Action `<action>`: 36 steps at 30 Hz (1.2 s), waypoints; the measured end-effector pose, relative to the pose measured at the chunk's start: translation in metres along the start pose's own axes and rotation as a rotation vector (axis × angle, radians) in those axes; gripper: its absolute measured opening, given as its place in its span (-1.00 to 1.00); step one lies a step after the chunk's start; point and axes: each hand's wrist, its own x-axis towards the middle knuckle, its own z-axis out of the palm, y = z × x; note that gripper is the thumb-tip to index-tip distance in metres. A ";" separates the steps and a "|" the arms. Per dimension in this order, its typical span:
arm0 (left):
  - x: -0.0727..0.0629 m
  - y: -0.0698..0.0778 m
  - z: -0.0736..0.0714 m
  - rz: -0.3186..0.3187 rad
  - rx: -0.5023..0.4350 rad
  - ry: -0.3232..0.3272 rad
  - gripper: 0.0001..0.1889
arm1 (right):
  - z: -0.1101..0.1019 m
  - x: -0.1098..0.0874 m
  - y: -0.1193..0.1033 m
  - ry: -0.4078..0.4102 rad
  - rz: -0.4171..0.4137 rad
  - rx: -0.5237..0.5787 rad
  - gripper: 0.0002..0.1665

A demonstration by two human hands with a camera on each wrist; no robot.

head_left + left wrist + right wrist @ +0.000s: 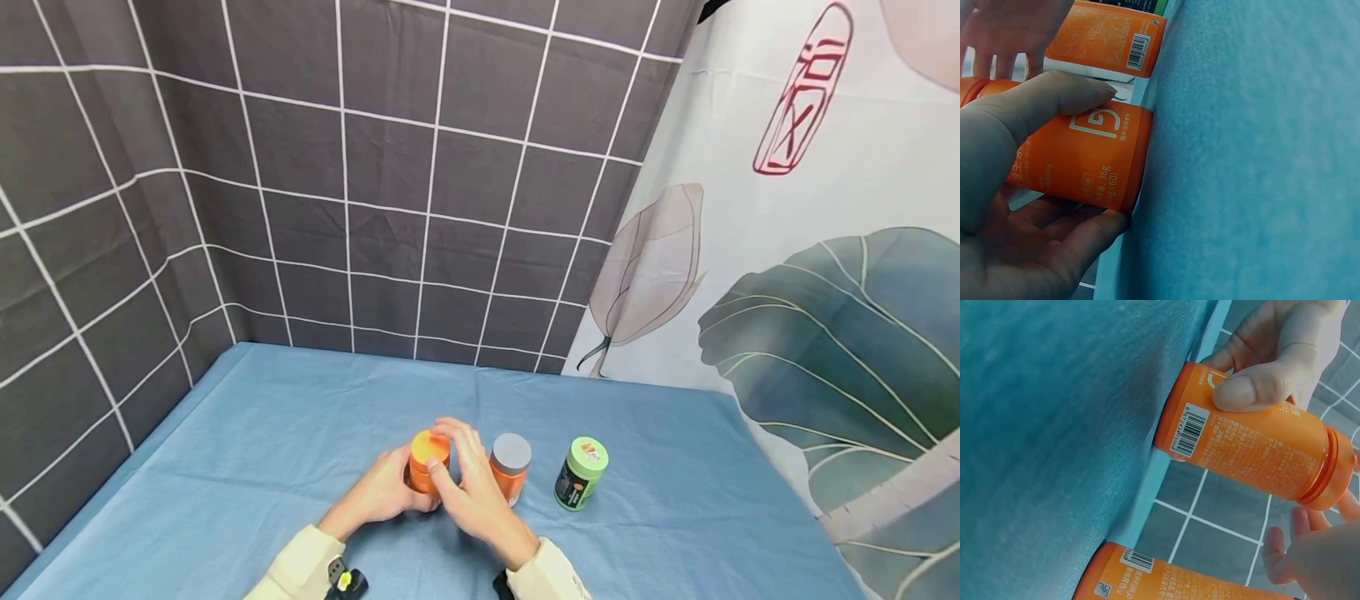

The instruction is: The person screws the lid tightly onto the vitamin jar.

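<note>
An orange bottle (1254, 440) with printed text and a barcode stands on the blue cloth. My left hand (386, 487) grips its body low down, thumb on one side and fingers on the other. At the top, my right hand (476, 500) holds the orange lid (430, 447) between thumb and fingers. The lid sits on the bottle's neck in the right wrist view. Just right of that bottle stands a second orange bottle (508, 482) with a grey lid, partly behind my right hand. In the left wrist view its barcode side faces the camera.
A black-and-green jar (573, 487) with a light green lid stands farther right on the blue cloth (300, 417). Behind the table hang a dark grey cloth (390, 150) with white grid lines and a white cloth (675, 333) printed with leaves.
</note>
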 end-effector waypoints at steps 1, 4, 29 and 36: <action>0.000 0.000 0.000 0.000 -0.002 0.000 -0.38 | 0.000 0.000 0.000 -0.008 -0.003 0.002 -0.63; 0.000 -0.001 0.001 -0.002 -0.018 -0.002 -0.36 | 0.000 0.000 0.000 -0.014 -0.011 0.005 -0.64; 0.000 -0.002 0.001 -0.004 -0.019 -0.006 -0.39 | -0.001 0.000 0.000 -0.002 -0.036 0.032 -0.56; 0.000 -0.001 0.001 -0.009 -0.005 -0.003 -0.34 | -0.001 0.001 0.001 0.009 -0.037 0.052 -0.67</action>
